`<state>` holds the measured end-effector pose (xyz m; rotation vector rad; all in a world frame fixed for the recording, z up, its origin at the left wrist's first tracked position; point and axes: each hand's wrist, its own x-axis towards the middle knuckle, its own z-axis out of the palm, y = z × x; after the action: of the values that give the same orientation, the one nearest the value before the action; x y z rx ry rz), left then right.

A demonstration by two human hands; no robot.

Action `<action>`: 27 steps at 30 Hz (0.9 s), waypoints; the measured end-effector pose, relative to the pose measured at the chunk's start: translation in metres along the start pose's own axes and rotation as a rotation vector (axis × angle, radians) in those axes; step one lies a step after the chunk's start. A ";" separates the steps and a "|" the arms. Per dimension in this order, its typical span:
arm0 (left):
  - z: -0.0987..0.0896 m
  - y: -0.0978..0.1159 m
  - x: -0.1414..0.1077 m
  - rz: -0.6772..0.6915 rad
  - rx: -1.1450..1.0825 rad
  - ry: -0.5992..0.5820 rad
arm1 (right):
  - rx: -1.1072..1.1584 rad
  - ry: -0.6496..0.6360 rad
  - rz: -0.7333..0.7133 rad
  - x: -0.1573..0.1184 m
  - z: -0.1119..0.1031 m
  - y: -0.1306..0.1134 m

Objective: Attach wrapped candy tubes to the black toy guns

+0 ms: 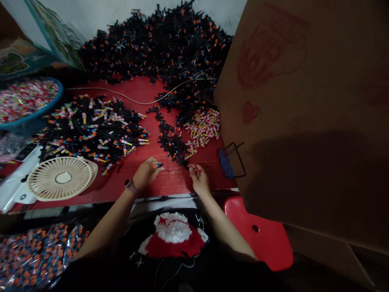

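grip pinched on small pieces [157,165] in left hand [146,174] and right hand [199,181], black sprigs [172,142] ahead, cardboard [288,101] beside.

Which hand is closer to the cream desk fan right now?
Left. The left hand is to the fan's right in view, apart from the cream desk fan; the right hand is farther away on that same side.

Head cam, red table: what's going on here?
A person at a red table pinches a small orange-and-blue piece in the left hand and a small reddish piece in the right hand. A big heap of black spiky pieces lies along the table's back, beside a pile of striped sticks.
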<state>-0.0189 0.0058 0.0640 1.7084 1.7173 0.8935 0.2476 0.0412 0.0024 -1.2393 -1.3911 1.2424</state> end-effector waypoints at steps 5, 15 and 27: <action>0.020 0.035 -0.035 -0.292 -0.598 0.203 | 0.144 -0.310 0.004 -0.019 0.010 -0.037; 0.011 0.086 -0.057 -0.199 -0.744 0.261 | 0.076 -0.456 -0.128 -0.026 0.002 -0.095; 0.014 0.089 -0.064 -0.229 -0.724 0.345 | 0.084 -0.352 -0.165 -0.031 -0.002 -0.093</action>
<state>0.0503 -0.0596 0.1200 0.9017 1.4743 1.5258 0.2421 0.0106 0.0951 -0.8556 -1.6362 1.4324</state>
